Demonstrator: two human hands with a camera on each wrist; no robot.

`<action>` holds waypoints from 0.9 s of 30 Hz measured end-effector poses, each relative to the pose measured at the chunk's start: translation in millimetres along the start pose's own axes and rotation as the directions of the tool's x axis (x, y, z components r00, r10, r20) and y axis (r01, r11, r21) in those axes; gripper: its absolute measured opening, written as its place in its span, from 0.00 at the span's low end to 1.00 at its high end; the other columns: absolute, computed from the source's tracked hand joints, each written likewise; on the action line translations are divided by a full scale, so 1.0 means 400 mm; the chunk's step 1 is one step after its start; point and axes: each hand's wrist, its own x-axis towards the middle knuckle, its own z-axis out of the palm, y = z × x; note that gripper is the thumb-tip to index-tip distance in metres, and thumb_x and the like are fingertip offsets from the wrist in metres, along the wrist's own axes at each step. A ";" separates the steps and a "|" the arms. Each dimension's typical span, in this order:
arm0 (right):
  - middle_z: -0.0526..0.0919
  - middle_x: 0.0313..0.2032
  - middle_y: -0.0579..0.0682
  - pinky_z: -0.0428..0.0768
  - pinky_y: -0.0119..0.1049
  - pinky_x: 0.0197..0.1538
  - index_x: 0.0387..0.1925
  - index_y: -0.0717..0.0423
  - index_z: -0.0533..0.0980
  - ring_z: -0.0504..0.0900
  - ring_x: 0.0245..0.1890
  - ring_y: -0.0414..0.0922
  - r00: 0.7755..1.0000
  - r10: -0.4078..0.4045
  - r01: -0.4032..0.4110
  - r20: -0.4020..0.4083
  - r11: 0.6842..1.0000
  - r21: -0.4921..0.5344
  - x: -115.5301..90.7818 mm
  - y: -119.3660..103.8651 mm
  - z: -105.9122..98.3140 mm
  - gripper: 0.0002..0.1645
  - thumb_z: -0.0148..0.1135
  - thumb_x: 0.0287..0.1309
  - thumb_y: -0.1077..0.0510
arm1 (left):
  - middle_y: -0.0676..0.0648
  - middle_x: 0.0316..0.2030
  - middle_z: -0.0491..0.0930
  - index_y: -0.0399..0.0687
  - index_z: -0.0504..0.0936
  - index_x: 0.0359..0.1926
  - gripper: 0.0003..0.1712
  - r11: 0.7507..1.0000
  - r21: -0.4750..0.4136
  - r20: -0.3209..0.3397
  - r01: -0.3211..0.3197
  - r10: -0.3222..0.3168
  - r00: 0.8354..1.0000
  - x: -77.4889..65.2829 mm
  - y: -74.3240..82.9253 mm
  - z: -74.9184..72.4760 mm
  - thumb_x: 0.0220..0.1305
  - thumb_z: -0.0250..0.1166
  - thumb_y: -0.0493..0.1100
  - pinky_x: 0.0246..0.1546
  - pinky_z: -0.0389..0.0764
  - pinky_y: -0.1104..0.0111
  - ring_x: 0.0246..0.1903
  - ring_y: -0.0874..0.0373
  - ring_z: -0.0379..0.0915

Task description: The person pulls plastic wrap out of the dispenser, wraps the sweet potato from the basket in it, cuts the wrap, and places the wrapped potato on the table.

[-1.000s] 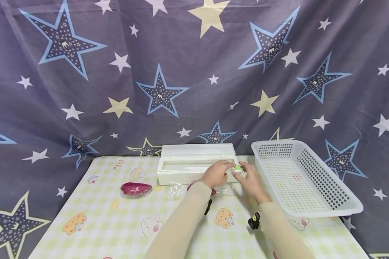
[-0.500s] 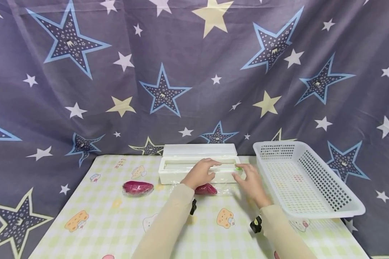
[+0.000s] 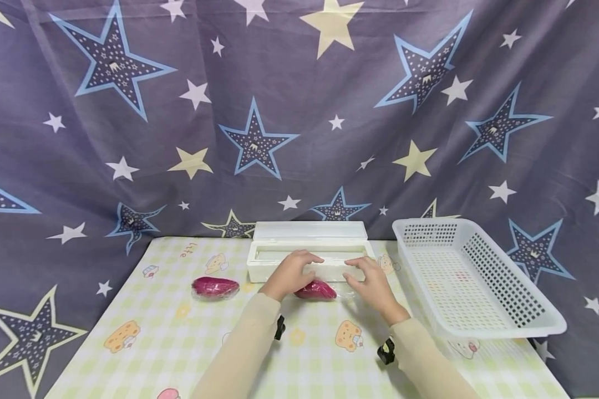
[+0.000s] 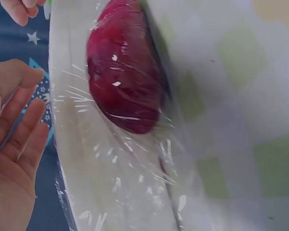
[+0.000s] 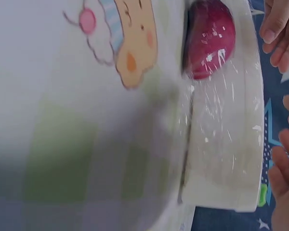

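Observation:
My left hand [image 3: 290, 275] hovers over the front of a white cling film box [image 3: 329, 271], fingers loosely bent with nothing in them. Across from it, near the box's right end, my right hand [image 3: 373, 282] is likewise free, its fingers curved. Against the box's front lies a magenta, elongated piece of produce [image 3: 317, 290], its exact kind unclear. Clear cling film [image 4: 130, 178] drapes over this piece and the box front. A green slider [image 5: 263, 195] shows at the box's end in the right wrist view. The box's lid [image 3: 309, 230] stands raised behind it.
A second magenta piece [image 3: 214, 287], wrapped in clear film, lies left of the box. To the right stands a white perforated plastic basket [image 3: 499, 331]. A checked cloth [image 3: 155, 360] covers the table, and a star-patterned curtain [image 3: 299, 100] hangs behind.
My right hand has left the green slider and drawn slightly back. My left hand has moved left, away from it, uncovering the magenta piece in front of the box.

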 end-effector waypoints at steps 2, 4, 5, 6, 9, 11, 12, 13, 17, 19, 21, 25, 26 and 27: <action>0.83 0.44 0.51 0.80 0.50 0.50 0.48 0.57 0.82 0.80 0.44 0.51 0.999 0.006 -0.007 0.052 1.000 0.021 -0.003 -0.010 0.011 0.18 0.74 0.55 0.61 | 0.49 0.50 0.83 0.49 0.85 0.54 0.18 1.000 -0.009 0.012 0.017 -0.017 1.000 -0.012 -0.006 0.001 0.63 0.68 0.37 0.57 0.76 0.60 0.51 0.53 0.77; 0.83 0.45 0.49 0.80 0.48 0.51 0.50 0.56 0.82 0.80 0.45 0.49 0.994 0.024 -0.028 0.111 0.999 0.035 -0.006 -0.019 0.023 0.19 0.73 0.56 0.60 | 0.50 0.49 0.84 0.50 0.86 0.54 0.17 0.999 -0.014 0.029 0.032 -0.032 0.999 -0.025 -0.012 0.003 0.63 0.69 0.38 0.54 0.78 0.61 0.49 0.55 0.78; 0.83 0.47 0.49 0.80 0.48 0.52 0.51 0.56 0.81 0.80 0.47 0.48 0.989 0.039 -0.045 0.140 0.998 0.042 -0.008 -0.023 0.028 0.19 0.73 0.57 0.60 | 0.50 0.48 0.84 0.50 0.86 0.54 0.17 0.999 -0.015 0.036 0.039 -0.038 0.999 -0.032 -0.016 0.005 0.63 0.70 0.39 0.53 0.78 0.61 0.48 0.55 0.78; 0.83 0.48 0.48 0.80 0.47 0.53 0.52 0.55 0.81 0.80 0.48 0.48 0.985 0.053 -0.061 0.165 0.997 0.048 -0.009 -0.027 0.033 0.20 0.73 0.57 0.60 | 0.51 0.48 0.84 0.50 0.86 0.54 0.17 0.999 -0.016 0.039 0.041 -0.041 0.998 -0.039 -0.019 0.007 0.63 0.70 0.40 0.53 0.79 0.61 0.48 0.55 0.78; 0.82 0.52 0.49 0.78 0.48 0.56 0.54 0.56 0.80 0.79 0.51 0.48 0.970 0.086 -0.103 0.226 0.992 0.066 -0.012 -0.036 0.051 0.21 0.72 0.58 0.59 | 0.51 0.50 0.84 0.50 0.85 0.54 0.19 0.999 -0.016 0.043 0.048 -0.048 0.998 -0.057 -0.032 0.014 0.62 0.73 0.41 0.56 0.77 0.60 0.50 0.54 0.78; 0.81 0.54 0.49 0.78 0.48 0.57 0.55 0.56 0.80 0.79 0.53 0.49 0.960 0.098 -0.121 0.261 0.990 0.071 -0.013 -0.041 0.065 0.22 0.71 0.59 0.58 | 0.50 0.51 0.84 0.49 0.85 0.54 0.20 0.999 -0.021 0.040 0.047 -0.046 0.998 -0.067 -0.041 0.018 0.60 0.74 0.42 0.59 0.74 0.59 0.53 0.53 0.77; 0.81 0.54 0.50 0.78 0.48 0.58 0.55 0.57 0.80 0.79 0.53 0.49 0.957 0.098 -0.122 0.275 0.990 0.072 -0.014 -0.043 0.072 0.22 0.71 0.60 0.58 | 0.50 0.52 0.84 0.48 0.85 0.54 0.21 0.999 -0.024 0.040 0.045 -0.044 0.998 -0.072 -0.045 0.020 0.59 0.75 0.42 0.60 0.73 0.58 0.54 0.53 0.77; 0.81 0.54 0.50 0.77 0.48 0.58 0.55 0.57 0.80 0.79 0.54 0.50 0.953 0.100 -0.125 0.286 0.990 0.071 -0.014 -0.044 0.078 0.22 0.71 0.60 0.57 | 0.50 0.53 0.83 0.48 0.85 0.54 0.21 0.999 -0.027 0.042 0.045 -0.044 0.998 -0.075 -0.049 0.022 0.58 0.75 0.42 0.62 0.72 0.58 0.55 0.52 0.77; 0.81 0.52 0.49 0.77 0.47 0.59 0.54 0.57 0.80 0.78 0.55 0.49 0.943 0.116 -0.139 0.312 0.989 0.053 -0.015 -0.050 0.099 0.21 0.72 0.59 0.56 | 0.48 0.52 0.83 0.46 0.85 0.52 0.24 0.998 -0.053 0.042 0.039 -0.037 0.998 -0.086 -0.057 0.025 0.53 0.78 0.39 0.64 0.70 0.55 0.56 0.50 0.76; 0.81 0.51 0.49 0.78 0.47 0.58 0.53 0.56 0.81 0.78 0.54 0.49 0.939 0.128 -0.151 0.320 0.987 0.050 -0.016 -0.053 0.107 0.21 0.73 0.59 0.56 | 0.48 0.52 0.84 0.46 0.85 0.52 0.26 0.997 -0.067 0.044 0.047 -0.044 0.998 -0.091 -0.058 0.026 0.50 0.79 0.38 0.64 0.70 0.55 0.55 0.50 0.76; 0.80 0.51 0.48 0.78 0.47 0.57 0.53 0.56 0.81 0.78 0.53 0.48 0.933 0.139 -0.165 0.332 0.985 0.051 -0.017 -0.055 0.113 0.21 0.73 0.59 0.57 | 0.49 0.52 0.84 0.46 0.85 0.53 0.28 0.996 -0.077 0.046 0.055 -0.052 0.998 -0.094 -0.058 0.028 0.48 0.80 0.37 0.64 0.69 0.55 0.55 0.50 0.76; 0.80 0.51 0.50 0.80 0.45 0.55 0.54 0.57 0.80 0.79 0.52 0.47 0.926 0.140 -0.172 0.349 0.983 0.063 -0.020 -0.055 0.123 0.21 0.73 0.59 0.59 | 0.49 0.53 0.83 0.48 0.84 0.54 0.31 0.996 -0.060 0.050 0.070 -0.068 0.996 -0.100 -0.059 0.035 0.45 0.81 0.36 0.64 0.69 0.56 0.56 0.51 0.74; 0.80 0.51 0.50 0.80 0.45 0.54 0.54 0.57 0.80 0.79 0.51 0.47 0.926 0.142 -0.176 0.351 0.982 0.066 -0.020 -0.055 0.125 0.21 0.73 0.59 0.59 | 0.49 0.53 0.82 0.48 0.84 0.54 0.32 0.996 -0.052 0.049 0.074 -0.071 0.996 -0.101 -0.060 0.036 0.45 0.82 0.36 0.65 0.69 0.56 0.57 0.51 0.74; 0.80 0.51 0.50 0.81 0.45 0.53 0.54 0.57 0.80 0.79 0.51 0.47 0.924 0.146 -0.180 0.353 0.981 0.067 -0.020 -0.054 0.126 0.22 0.73 0.58 0.59 | 0.49 0.53 0.82 0.49 0.84 0.55 0.32 0.996 -0.041 0.045 0.076 -0.074 0.996 -0.102 -0.060 0.038 0.45 0.82 0.36 0.65 0.69 0.56 0.57 0.51 0.74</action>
